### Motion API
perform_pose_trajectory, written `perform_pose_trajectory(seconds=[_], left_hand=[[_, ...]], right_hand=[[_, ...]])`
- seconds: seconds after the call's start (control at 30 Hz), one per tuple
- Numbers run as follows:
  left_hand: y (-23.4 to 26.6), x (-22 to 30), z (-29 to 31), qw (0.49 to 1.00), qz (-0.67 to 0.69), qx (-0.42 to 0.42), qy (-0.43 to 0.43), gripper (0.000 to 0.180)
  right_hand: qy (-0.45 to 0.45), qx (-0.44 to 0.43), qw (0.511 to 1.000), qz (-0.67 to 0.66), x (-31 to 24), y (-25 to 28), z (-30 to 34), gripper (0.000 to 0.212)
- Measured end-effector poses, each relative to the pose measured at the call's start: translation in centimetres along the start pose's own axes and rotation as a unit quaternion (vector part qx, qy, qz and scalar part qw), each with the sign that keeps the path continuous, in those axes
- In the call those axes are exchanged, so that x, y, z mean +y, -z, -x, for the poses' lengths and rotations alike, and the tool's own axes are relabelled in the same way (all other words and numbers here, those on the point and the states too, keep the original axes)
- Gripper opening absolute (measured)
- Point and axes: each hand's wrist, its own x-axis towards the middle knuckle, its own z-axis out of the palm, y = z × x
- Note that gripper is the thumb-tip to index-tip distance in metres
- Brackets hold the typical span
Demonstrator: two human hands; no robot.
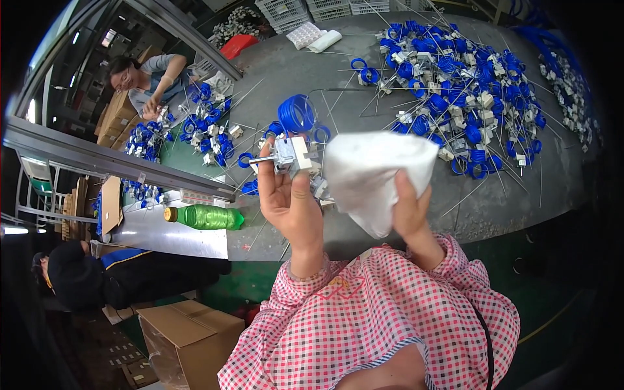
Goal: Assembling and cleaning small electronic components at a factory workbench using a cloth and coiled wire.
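Observation:
Raised over the bench, my left hand (292, 211) grips a capillary thermostat (291, 155) between thumb and fingers. It has a white and metal body, a metal shaft pointing left and a coil of blue tube standing above it. A folded white cloth (374, 172) is pinched in my right hand (411, 211), just right of the thermostat, with a small gap between them. Partly hidden behind my left hand lie more blue-coiled pieces. To the right spreads a large heap of similar thermostats (465, 97), their thin rods sticking out.
A grey bench (279, 71) carries the heaps. On its left lies a green bottle (209, 218) with a yellow cap. Across a metal frame post (195, 39), another person (156, 84) handles similar parts. White cloths (315, 38) lie at the back. An open carton (188, 331) stands lower left.

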Motion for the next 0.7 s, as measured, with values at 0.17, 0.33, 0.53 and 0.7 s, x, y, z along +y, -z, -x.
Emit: perform_pose_trajectory(seconds=[0.17, 0.33, 0.53, 0.7], left_hand=[[0.7, -0.1, 0.2, 0.999, 0.038, -0.024, -0.009, 0.053], [0.4, -0.5, 0.8, 0.999, 0.006, -0.040, 0.008, 0.055], [-0.5, 0.0, 1.5, 0.993, -0.067, -0.093, 0.012, 0.057], [-1.1, -0.3, 2.9, 0.976, -0.181, -0.102, -0.068, 0.054]], right_hand=[[-0.141, 0.018, 0.979, 0.145, -1.5, 4.5, -2.6, 0.034], [-0.138, 0.129, 0.940, -0.284, -1.5, 6.0, -3.1, 0.044], [-0.002, 0.023, 0.918, -0.396, -2.4, 1.6, -2.7, 0.045], [0.233, -0.109, 0.953, 0.159, -0.5, -1.4, 0.0, 0.029]])
